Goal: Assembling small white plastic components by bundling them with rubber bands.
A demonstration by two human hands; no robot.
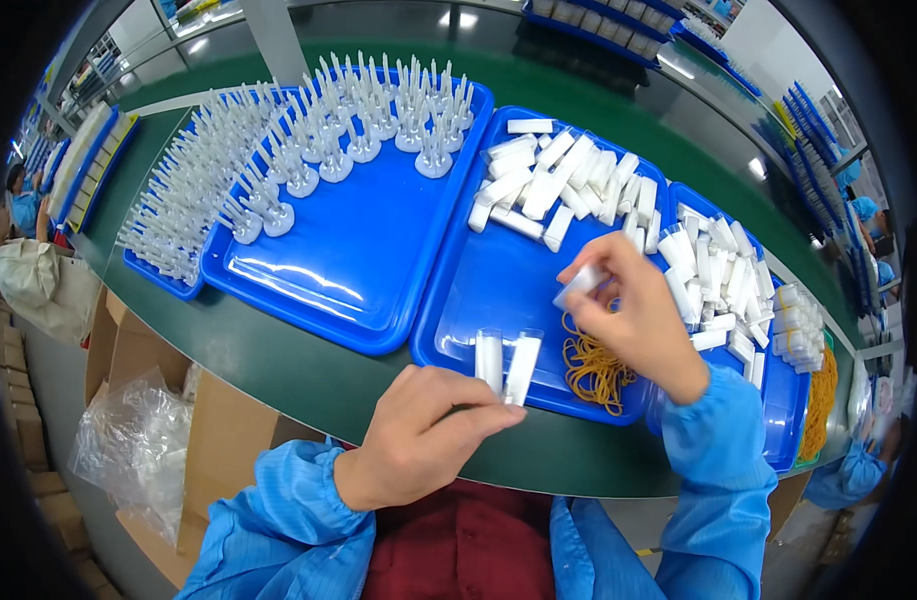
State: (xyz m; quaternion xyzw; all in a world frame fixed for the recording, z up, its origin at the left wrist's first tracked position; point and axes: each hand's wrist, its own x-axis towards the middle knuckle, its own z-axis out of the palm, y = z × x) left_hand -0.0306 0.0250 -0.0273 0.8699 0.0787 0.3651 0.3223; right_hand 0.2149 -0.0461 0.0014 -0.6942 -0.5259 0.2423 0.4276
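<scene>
Glossy blue plastic trays are sitting side by side on a dark green workbench (308, 375). Middle tray (478, 290) is holding a loose heap of small white plastic tubes (558, 180), smooth and cylindrical, plus a tangle of thin orange rubber bands (593, 370) near its front edge. Left tray (338, 270) is carrying rows of white applicator parts (378, 120), each a thin stem on a round base, standing upright along its far side; another tray of them (178, 215) is lying further left. Right tray (778, 400) is piled with more white tubes (723, 275).

Left hand (423, 435) is closing its fingertips on two white tubes with clear caps (506, 365), holding them upright and touching each other over the middle tray's front rim. Right hand (633, 320) is pinching a single white tube (578, 285) between thumb and fingers, tilted, above the rubber bands. Both forearms are wearing blue smooth-fabric sleeves.

Cardboard boxes (128, 350) and a crumpled clear plastic bag (128, 445) are sitting below the bench at left. Another person's blue sleeve (843, 475) is showing at the far right.
</scene>
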